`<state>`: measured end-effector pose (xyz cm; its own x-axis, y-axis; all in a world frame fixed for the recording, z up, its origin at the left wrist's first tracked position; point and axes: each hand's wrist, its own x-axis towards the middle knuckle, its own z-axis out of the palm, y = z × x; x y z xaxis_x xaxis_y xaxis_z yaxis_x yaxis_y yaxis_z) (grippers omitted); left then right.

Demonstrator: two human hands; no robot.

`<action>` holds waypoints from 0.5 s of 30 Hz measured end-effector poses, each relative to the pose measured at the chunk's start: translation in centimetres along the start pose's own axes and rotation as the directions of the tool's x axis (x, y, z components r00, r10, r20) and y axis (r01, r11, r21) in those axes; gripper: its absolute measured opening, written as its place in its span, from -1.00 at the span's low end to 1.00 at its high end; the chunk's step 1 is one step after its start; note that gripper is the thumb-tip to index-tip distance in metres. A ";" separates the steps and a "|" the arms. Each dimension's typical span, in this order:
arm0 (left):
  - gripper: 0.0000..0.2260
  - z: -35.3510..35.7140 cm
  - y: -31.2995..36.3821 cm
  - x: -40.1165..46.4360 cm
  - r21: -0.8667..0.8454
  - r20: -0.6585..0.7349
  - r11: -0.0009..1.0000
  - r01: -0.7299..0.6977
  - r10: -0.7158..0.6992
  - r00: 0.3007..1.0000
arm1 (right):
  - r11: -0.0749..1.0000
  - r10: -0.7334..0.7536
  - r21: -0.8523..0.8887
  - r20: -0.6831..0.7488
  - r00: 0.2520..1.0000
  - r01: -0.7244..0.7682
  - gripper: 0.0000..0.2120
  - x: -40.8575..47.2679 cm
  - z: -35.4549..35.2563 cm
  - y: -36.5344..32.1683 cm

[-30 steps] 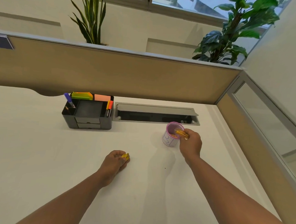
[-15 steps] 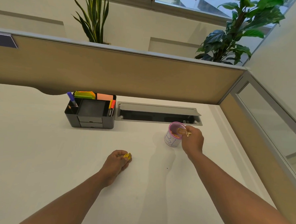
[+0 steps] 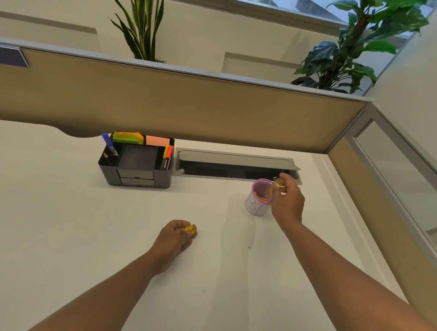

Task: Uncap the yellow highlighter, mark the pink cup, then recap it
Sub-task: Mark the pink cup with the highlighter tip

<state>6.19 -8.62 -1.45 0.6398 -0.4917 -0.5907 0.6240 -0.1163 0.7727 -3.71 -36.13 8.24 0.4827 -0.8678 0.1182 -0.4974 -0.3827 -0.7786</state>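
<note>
The pink cup (image 3: 257,204) stands upright on the white desk, right of centre, with dark pen lines on its pale side. My right hand (image 3: 287,202) is at the cup's right rim and grips the uncapped yellow highlighter (image 3: 273,188), whose blurred tip points down-left over the cup's mouth. I cannot tell if the tip touches the cup. My left hand (image 3: 175,235) rests on the desk nearer me, fingers closed around the yellow cap (image 3: 190,229).
A black desk organiser (image 3: 136,170) with markers, a pencil and sticky notes stands at the back left. A grey cable tray (image 3: 237,165) with its lid up lies behind the cup. Tan partition panels (image 3: 190,105) wall the desk at the back and right.
My right hand has tilted the highlighter more upright and shifted slightly back along the cup's rim. The left hand with the cap has stayed put.
</note>
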 end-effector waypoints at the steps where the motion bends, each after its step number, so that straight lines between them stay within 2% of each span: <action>1: -0.88 0.0 0.0 0.0 -0.002 -0.001 1.000 0.000 0.000 1.000 | 1.000 0.000 0.014 -0.005 1.000 0.000 -0.58 -0.1 0.0 -0.1; 3: -0.88 0.1 0.1 -0.1 -0.006 -0.004 1.000 -0.003 0.003 1.000 | 0.999 -0.007 0.039 -0.023 1.000 0.008 -0.61 -0.1 -0.1 -0.3; 7: -0.88 0.1 0.1 -0.2 -0.006 0.001 1.000 -0.006 0.006 1.000 | 0.999 -0.039 -0.026 0.003 0.999 0.039 -0.84 -0.1 -0.1 -0.2; 10: -0.88 0.2 0.1 -0.3 -0.007 0.001 1.000 -0.011 0.011 1.000 | 1.000 -0.024 0.009 -0.023 0.999 0.024 -0.81 -0.3 -0.1 -0.3; 15: -0.88 0.3 -0.1 -0.3 0.012 -0.001 1.000 -0.027 0.027 1.000 | 0.988 0.061 0.143 -0.066 0.996 -0.051 -0.59 -0.7 -0.3 -0.6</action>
<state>5.82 -8.69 -1.29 0.6567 -0.4941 -0.5697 0.6011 -0.1132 0.7911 -4.00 -35.37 8.79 0.4028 -0.9085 0.1111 -0.4131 -0.2888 -0.8636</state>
